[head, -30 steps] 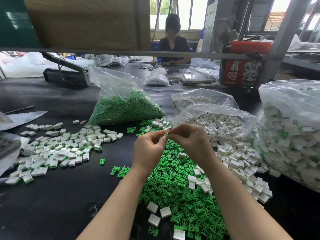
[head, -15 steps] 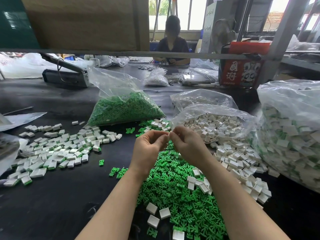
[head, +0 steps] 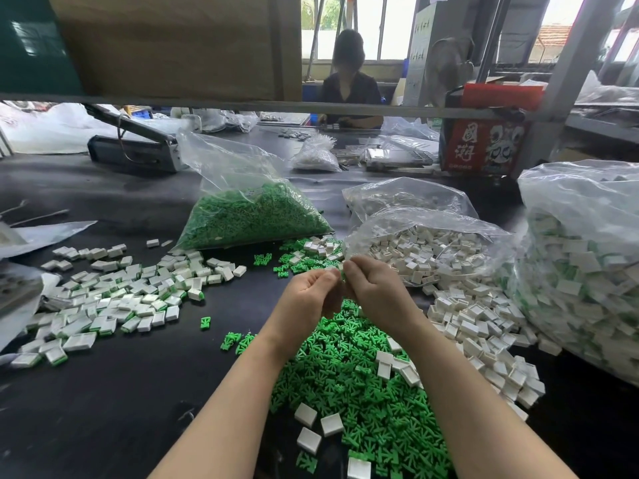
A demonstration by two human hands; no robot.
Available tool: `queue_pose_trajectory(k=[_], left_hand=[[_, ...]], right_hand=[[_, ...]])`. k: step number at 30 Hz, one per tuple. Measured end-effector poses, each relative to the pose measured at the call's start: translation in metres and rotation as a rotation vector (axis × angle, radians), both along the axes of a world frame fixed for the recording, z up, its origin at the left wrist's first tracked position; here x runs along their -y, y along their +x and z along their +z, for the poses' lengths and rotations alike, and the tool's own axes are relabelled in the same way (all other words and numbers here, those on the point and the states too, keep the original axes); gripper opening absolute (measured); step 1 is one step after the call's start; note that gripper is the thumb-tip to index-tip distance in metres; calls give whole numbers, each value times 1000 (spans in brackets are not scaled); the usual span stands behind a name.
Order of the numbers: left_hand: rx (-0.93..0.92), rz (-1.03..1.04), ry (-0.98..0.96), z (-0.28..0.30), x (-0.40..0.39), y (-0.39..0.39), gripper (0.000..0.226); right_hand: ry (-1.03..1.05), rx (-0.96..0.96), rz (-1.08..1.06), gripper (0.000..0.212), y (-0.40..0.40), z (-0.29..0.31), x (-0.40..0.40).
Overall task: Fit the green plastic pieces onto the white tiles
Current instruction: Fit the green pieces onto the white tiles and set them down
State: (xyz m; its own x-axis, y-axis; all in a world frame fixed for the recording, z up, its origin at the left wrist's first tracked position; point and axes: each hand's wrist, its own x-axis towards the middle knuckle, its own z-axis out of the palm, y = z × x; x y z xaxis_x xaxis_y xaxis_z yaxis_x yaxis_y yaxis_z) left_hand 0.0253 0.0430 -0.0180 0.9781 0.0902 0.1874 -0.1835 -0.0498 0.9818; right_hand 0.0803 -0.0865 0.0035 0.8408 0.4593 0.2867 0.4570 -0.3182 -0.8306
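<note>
Both hands, left hand [head: 307,292] and right hand [head: 375,288], are pinching one small green piece [head: 341,270] between curled fingers; any tile there is hidden. It is probably risking slipping into the green pile [head: 349,371]; skewed pressing could be jamming it.

black worktable [head: 103,392], bright windows [head: 383,25], metal post [head: 567,70]

Piece pinched between left hand [head: 307,293], right hand [head: 375,288] mostly hidden.
</note>
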Motion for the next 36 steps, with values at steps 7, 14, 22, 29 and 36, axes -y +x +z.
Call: queue_pose_trajectory(k=[7, 14, 22, 29, 36], left_hand=[[-75, -59, 70, -1, -5, -1, 36], [0, -76, 77, -1, 1, -2, 31], [9, -48, 24, -1, 5, -3, 35], [49, 23, -47, -2, 18, -2, 37], [54, 48, -24, -2, 19, -1, 32]], right_hand=[[-12, 63, 10, 32, -2, 3, 2], [5, 23, -22, 37, 0, 1, 1], [16, 43, -1, 37, -2, -1, -3], [37, 124, -90, 42, -4, -6, -5], [-24, 251, -116, 36, -5, -10, -4]])
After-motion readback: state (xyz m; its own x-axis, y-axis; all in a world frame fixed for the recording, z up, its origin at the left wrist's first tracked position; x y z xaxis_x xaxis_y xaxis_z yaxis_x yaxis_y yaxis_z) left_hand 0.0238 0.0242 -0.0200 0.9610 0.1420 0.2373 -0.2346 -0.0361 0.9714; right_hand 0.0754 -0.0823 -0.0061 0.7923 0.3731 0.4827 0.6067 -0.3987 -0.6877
